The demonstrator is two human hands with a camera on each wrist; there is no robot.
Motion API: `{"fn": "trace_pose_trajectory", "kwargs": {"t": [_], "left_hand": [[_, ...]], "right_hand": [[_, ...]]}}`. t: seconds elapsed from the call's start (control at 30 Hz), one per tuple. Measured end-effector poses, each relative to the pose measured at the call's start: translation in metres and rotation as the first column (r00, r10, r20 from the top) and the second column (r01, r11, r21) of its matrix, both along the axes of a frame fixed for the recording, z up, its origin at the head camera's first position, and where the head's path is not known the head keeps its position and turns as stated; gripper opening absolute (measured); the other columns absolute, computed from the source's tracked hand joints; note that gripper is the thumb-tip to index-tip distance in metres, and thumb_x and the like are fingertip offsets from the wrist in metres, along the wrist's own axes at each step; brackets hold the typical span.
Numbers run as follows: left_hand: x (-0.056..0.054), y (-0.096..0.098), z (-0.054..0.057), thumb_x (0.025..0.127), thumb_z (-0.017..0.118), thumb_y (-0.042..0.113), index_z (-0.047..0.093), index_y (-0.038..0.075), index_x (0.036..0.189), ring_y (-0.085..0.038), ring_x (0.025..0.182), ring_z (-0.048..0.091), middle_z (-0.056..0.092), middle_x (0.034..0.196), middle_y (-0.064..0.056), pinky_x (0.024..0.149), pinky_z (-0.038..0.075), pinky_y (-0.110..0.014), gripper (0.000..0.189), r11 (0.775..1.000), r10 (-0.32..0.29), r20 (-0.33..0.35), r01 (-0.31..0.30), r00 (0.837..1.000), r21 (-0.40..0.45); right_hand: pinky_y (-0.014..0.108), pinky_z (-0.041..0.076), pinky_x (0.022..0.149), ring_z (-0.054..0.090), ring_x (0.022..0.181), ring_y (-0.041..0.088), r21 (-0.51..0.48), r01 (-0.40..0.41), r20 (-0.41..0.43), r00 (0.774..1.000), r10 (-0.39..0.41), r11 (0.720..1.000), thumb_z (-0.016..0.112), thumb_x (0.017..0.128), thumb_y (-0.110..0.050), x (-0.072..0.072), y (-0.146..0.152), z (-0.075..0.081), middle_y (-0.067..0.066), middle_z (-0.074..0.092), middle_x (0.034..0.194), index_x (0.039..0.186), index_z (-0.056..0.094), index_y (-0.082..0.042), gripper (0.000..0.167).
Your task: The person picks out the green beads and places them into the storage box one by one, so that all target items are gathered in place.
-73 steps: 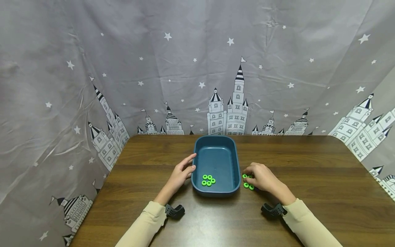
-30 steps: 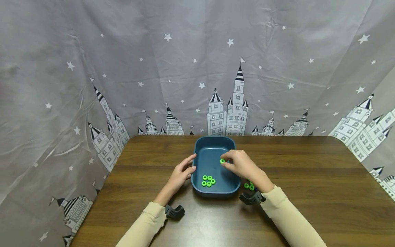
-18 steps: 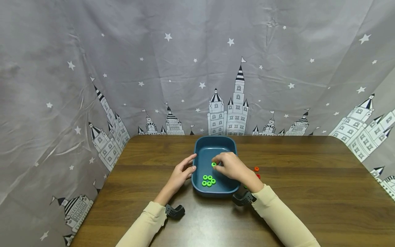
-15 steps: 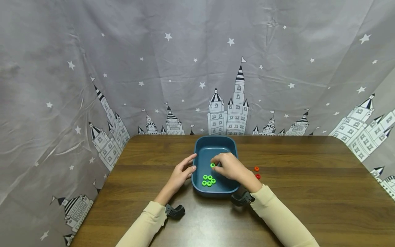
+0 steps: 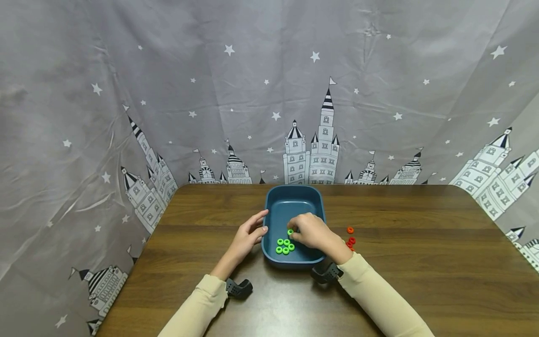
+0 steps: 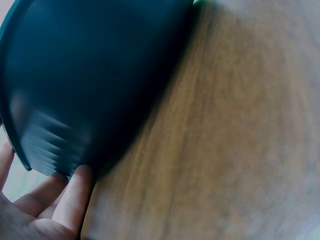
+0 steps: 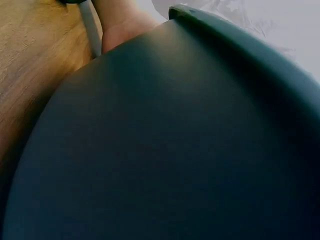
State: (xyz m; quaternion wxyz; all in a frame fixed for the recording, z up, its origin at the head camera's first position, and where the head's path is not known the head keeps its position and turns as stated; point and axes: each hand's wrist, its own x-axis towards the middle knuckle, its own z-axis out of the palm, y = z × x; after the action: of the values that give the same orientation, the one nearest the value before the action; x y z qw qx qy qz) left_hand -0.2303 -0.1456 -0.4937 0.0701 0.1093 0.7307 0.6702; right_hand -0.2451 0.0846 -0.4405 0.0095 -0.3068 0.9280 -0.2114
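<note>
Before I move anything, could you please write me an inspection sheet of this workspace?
Surface: wooden table, shiny near the front.
Job's things: bin with five green rings on its floor; orange ring and red rings on the table, right of the bin, some red partly hidden by the right arm.
Clutter: nothing seen.
Hands: left hand touches the bin's side; right hand pinches a sixth green ring inside the bin.
Cables: nothing seen.
Surroundings: grey castle-print curtain.

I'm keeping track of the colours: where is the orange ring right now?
In the head view, the orange ring lies on the table right of the blue tray, just beyond the red rings.
</note>
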Motion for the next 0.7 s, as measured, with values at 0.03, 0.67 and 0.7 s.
{"fn": "trace_pose_trajectory", "kwargs": {"t": [0.03,0.67,0.7], "left_hand": [[0.0001,0.0,0.0002,0.103,0.055,0.01,0.042,0.007,0.155,-0.039,0.128,0.057,0.047,0.151,-0.031,0.097,0.058,-0.042,0.053,1.0,0.001,-0.001,-0.001,1.0,-0.001],[-0.0006,0.0,0.0001,0.103,0.054,0.011,0.042,0.008,0.155,-0.042,0.131,0.055,0.046,0.152,-0.03,0.098,0.058,-0.043,0.053,1.0,0.009,0.007,-0.009,1.0,-0.014],[-0.0008,0.0,-0.0002,0.103,0.054,0.011,0.042,0.008,0.155,-0.042,0.131,0.055,0.046,0.152,-0.03,0.098,0.058,-0.044,0.053,1.0,0.009,0.007,-0.009,1.0,-0.015]], "right_hand": [[0.036,0.058,0.072,0.069,0.081,0.014,0.008,0.004,0.003,1.0,-0.004,1.0,0.078,0.086,-0.012,0.0,-0.0004,0.0,0.003,0.077,0.089,0.1,0.079,-0.007,0.015],[0.037,0.058,0.07,0.06,0.074,0.012,0.079,-0.011,0.041,0.999,0.008,0.997,0.077,0.086,-0.007,0.0015,-0.0017,-0.0029,0.002,0.075,0.086,0.09,0.078,-0.01,0.005],[0.037,0.058,0.07,0.06,0.074,0.011,0.077,-0.011,0.043,0.999,0.008,0.997,0.077,0.086,-0.007,0.0014,-0.0018,-0.0031,0.002,0.075,0.086,0.09,0.078,-0.01,0.005]]}}
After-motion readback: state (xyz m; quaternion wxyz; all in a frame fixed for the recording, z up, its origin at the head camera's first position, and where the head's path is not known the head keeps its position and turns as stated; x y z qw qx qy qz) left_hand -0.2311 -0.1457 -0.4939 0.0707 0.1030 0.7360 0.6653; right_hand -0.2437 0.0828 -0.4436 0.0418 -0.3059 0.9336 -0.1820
